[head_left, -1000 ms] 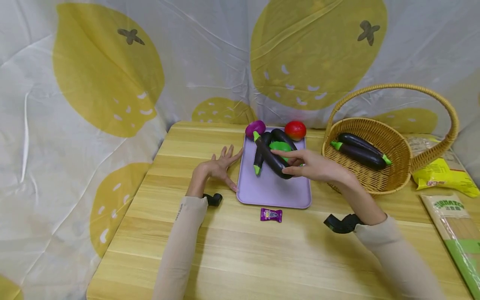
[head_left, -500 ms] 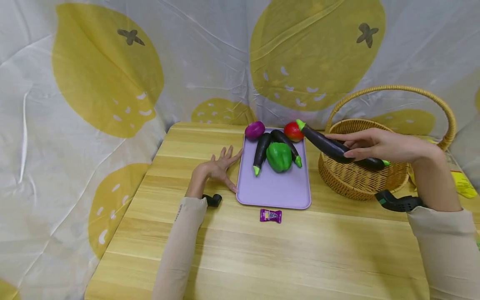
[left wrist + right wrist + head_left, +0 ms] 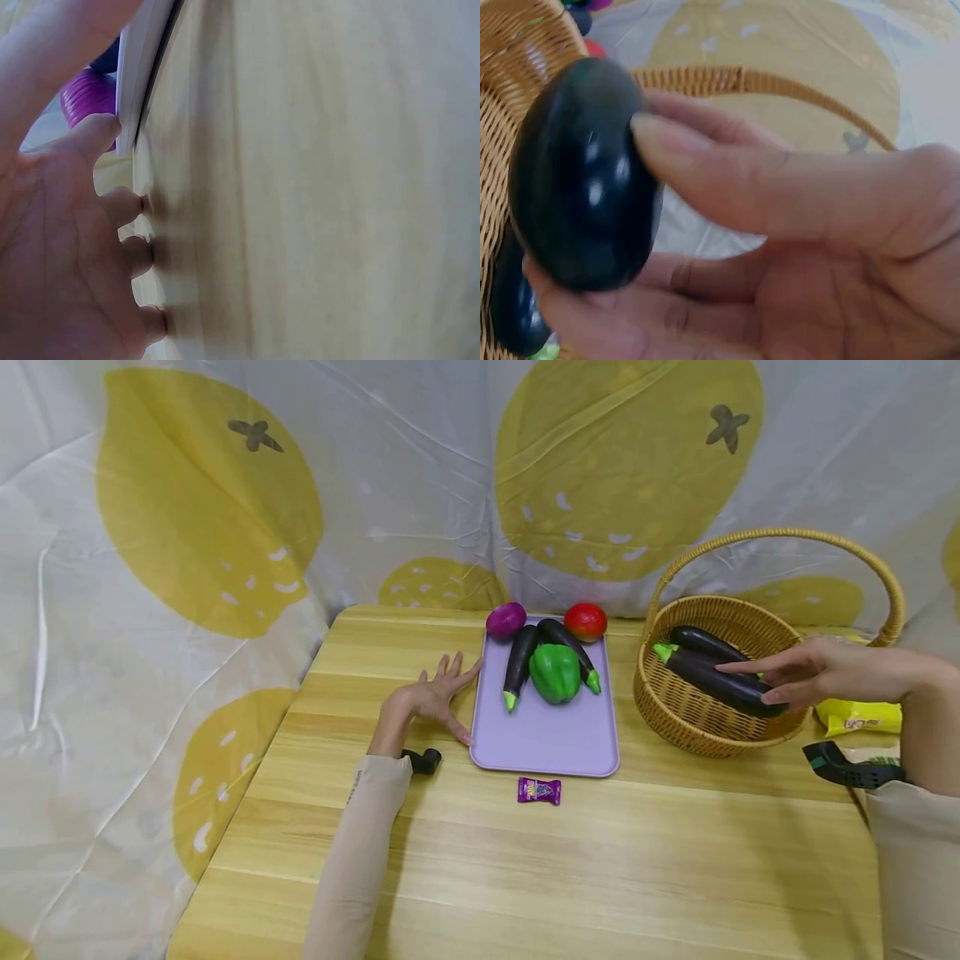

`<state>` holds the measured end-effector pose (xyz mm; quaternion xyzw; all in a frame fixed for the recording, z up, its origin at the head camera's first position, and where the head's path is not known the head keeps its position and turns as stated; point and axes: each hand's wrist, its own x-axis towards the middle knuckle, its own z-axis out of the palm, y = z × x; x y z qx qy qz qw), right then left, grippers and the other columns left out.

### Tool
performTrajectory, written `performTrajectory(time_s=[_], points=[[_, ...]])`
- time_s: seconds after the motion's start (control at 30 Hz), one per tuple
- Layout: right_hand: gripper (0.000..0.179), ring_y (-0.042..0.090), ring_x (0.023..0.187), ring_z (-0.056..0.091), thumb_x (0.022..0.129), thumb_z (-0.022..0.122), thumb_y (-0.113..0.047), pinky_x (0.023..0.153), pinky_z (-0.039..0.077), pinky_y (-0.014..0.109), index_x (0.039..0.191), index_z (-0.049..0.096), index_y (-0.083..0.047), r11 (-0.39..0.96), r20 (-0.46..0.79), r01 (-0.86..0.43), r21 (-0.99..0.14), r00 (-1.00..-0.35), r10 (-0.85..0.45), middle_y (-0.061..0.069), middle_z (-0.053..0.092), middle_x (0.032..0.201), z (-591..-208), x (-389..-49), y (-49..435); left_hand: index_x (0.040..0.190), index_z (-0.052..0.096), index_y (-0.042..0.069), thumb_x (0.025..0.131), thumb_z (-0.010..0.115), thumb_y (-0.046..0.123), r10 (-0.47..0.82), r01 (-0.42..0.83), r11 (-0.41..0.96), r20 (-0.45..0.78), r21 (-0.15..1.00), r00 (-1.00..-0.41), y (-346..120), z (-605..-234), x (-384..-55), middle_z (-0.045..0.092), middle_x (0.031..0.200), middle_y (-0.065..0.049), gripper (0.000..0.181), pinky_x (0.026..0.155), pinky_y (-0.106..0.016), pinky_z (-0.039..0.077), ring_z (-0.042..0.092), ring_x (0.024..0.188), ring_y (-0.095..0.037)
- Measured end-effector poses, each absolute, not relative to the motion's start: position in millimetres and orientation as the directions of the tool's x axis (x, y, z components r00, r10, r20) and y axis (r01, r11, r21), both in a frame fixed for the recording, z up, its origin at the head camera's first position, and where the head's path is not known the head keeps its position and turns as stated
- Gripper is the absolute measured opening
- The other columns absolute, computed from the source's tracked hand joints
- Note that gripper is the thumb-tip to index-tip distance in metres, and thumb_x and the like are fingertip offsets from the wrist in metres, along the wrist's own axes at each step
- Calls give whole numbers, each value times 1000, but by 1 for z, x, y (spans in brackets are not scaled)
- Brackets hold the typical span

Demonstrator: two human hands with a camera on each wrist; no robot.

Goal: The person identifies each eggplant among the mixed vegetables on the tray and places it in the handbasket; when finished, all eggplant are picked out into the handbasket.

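Note:
My right hand (image 3: 832,670) pinches a dark eggplant (image 3: 716,683) near its blunt end, over the wicker basket (image 3: 693,727). Seen from the right wrist, that eggplant's rounded end (image 3: 585,180) sits between thumb and fingers. Behind it in the basket lies another eggplant (image 3: 701,642), partly covered. My left hand (image 3: 427,700) has its fingers spread beside the lilac tray (image 3: 543,747); thumb and index fingertip are at the tray's left edge. On the tray are a green bell pepper (image 3: 555,674) and two small eggplants, one left (image 3: 520,664), one right (image 3: 573,647).
A purple onion-like vegetable (image 3: 506,620) and a red round fruit (image 3: 586,622) sit at the tray's far corners. A small purple wrapped candy (image 3: 538,791) lies before the tray. Right of the basket is a yellow bag (image 3: 858,716). The basket's tall handle (image 3: 787,533) arches above it.
My right hand has carried the eggplant from above the tray rightward to the basket and lowered it there. The pepper on the tray came into full view. The left hand stays in place.

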<state>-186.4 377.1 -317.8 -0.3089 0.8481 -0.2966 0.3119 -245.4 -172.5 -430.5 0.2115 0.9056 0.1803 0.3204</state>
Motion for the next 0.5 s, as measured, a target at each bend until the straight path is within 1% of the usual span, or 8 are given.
performTrajectory(time_s=[0.03, 0.07, 0.1, 0.17, 0.23, 0.37, 0.43, 0.5], points=[[57, -1, 54, 39, 107, 50, -3, 54, 47, 24, 158, 42, -28, 638, -357, -337, -692, -609, -709, -10, 61, 72, -319, -187, 378, 166, -12, 32, 73, 93, 46, 499, 266, 845, -505, 464, -704, -173, -430, -245, -32, 169, -12, 141, 126, -63, -20, -34, 156, -33], [60, 1, 53, 39, 108, 50, -4, 53, 46, 24, 157, 41, -36, 652, -375, -326, -685, -610, -698, -3, 47, 60, -320, -188, 379, 166, -12, 31, 73, 93, 46, 500, 266, 844, -504, 466, -704, -173, -430, -245, -32, 169, -13, 141, 126, -63, -20, -34, 156, -33], [61, 7, 49, 32, 108, 49, -5, 51, 44, 25, 157, 39, -40, 660, -397, -309, -685, -601, -694, 4, 34, 56, -321, -189, 379, 165, -12, 31, 73, 93, 46, 502, 265, 843, -504, 469, -703, -173, -429, -245, -32, 169, -13, 141, 126, -63, -20, -34, 156, -33], [62, 4, 49, 28, 108, 49, -7, 50, 46, 25, 154, 38, -47, 688, -440, -276, -671, -599, -669, 12, 27, 58, -323, -193, 378, 165, -12, 30, 73, 93, 47, 505, 268, 841, -503, 470, -701, -173, -430, -246, -32, 169, -13, 141, 126, -62, -19, -34, 156, -33], [62, 8, 49, 25, 109, 49, -9, 49, 44, 27, 152, 38, -52, 705, -483, -221, -674, -589, -647, 11, 23, 59, -325, -198, 377, 166, -12, 30, 72, 93, 48, 507, 271, 840, -500, 470, -702, -173, -430, -246, -32, 169, -14, 142, 126, -62, -19, -34, 156, -34], [60, 16, 49, 19, 109, 51, -12, 47, 39, 27, 143, 41, -60, 741, -568, -99, -664, -577, -586, 5, 19, 60, -331, -210, 375, 166, -12, 32, 72, 93, 47, 504, 270, 841, -497, 469, -707, -173, -431, -247, -31, 169, -13, 142, 126, -62, -19, -33, 156, -33], [59, 14, 51, 22, 108, 53, -14, 50, 40, 26, 143, 42, -60, 768, -605, -56, -638, -581, -545, 0, 27, 62, -334, -215, 375, 166, -12, 32, 73, 93, 46, 502, 272, 843, -496, 465, -709, -173, -432, -247, -31, 170, -13, 141, 126, -63, -19, -33, 156, -33], [56, 10, 56, 33, 107, 55, -15, 55, 44, 26, 148, 44, -53, 784, -617, -43, -619, -591, -520, 0, 47, 73, -337, -219, 377, 166, -12, 31, 73, 93, 46, 502, 275, 843, -494, 462, -710, -174, -433, -246, -30, 170, -14, 141, 125, -64, -19, -33, 156, -34]])
